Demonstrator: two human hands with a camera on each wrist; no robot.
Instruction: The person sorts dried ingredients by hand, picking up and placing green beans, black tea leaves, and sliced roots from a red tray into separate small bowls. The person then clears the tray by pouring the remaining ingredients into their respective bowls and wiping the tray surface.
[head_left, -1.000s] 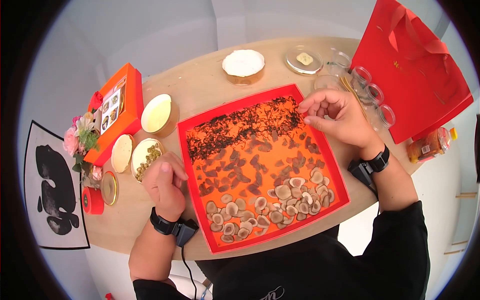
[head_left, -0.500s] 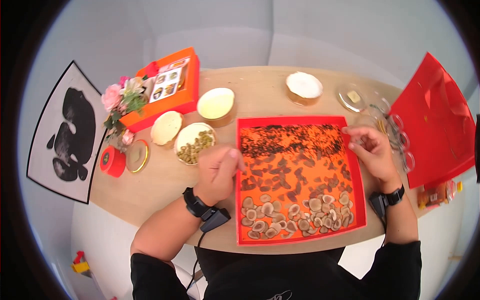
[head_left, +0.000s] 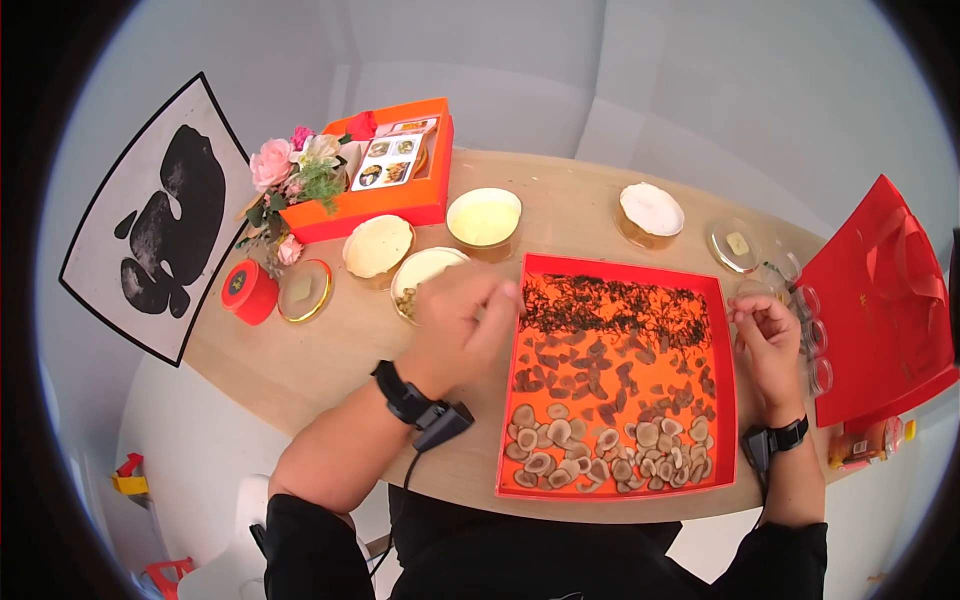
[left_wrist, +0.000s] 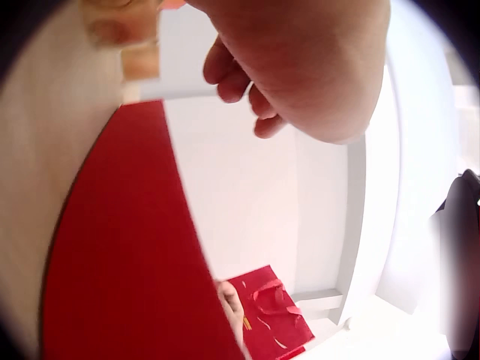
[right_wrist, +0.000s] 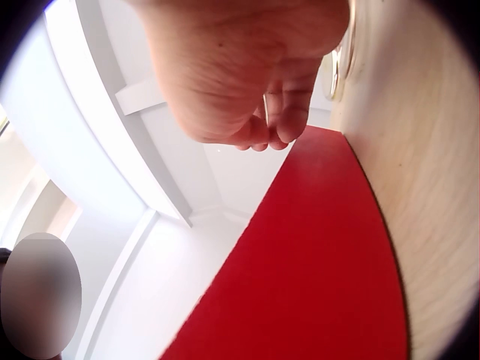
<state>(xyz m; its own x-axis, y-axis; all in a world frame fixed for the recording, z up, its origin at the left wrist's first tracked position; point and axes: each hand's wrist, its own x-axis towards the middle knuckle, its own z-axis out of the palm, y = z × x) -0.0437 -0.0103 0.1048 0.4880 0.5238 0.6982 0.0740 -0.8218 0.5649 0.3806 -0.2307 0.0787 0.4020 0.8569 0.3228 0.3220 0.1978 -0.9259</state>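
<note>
A shallow red box (head_left: 728, 440) with an orange floor lies in front of the person. Black thin strands (head_left: 615, 305) fill its far band, dark brown flakes (head_left: 600, 380) the middle, and pale round dried slices (head_left: 660, 455) the near side. My left hand (head_left: 455, 325), slightly blurred, is at the box's left wall, its fingers loosely bent in the left wrist view. It covers part of a paper bowl (head_left: 430, 262) with green bits (head_left: 405, 302). Beside the right wall, my right hand (head_left: 770, 350) hangs with loosely curled fingers; nothing shows in them in the right wrist view.
Other bowls hold yellow (head_left: 484, 218), cream (head_left: 378, 246) and white (head_left: 652, 208) contents. An orange gift box (head_left: 430, 190) with flowers (head_left: 275, 165) stands back left, near a red tin (head_left: 249, 291) and a gold-rimmed lid (head_left: 304, 290). Right are clear jars (head_left: 815, 338) and a red bag (head_left: 885, 310).
The head view has swung left, so the scene shifts right. My left hand has moved over the bowl of green bits; the right hand has slid down along the box's right side.
</note>
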